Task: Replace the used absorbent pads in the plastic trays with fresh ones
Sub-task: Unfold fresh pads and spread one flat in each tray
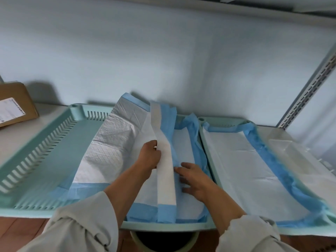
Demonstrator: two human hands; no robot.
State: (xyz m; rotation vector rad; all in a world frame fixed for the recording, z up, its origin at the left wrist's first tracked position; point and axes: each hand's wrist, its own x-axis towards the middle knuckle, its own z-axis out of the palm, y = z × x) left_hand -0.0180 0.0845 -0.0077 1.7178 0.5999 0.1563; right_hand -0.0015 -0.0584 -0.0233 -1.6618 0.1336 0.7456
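Box (pixel 15 104) cut by left edge — label unreadable; bin (pixel 163 240) under tray (pixel 163 226) mostly hidden.

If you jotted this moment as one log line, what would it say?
step: unfolding fresh pad | left hand: grips folded strip | right hand: flat on pad | middle tray | right tray: lined

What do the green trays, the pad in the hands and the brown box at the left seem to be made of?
The green trays look like moulded plastic with a matt finish; the slotted wall suggests it. The pad seems to be soft quilted paper or nonwoven fabric, white with a thin blue film border; it folds and creases. The brown box looks like cardboard, dull, with a printed label.
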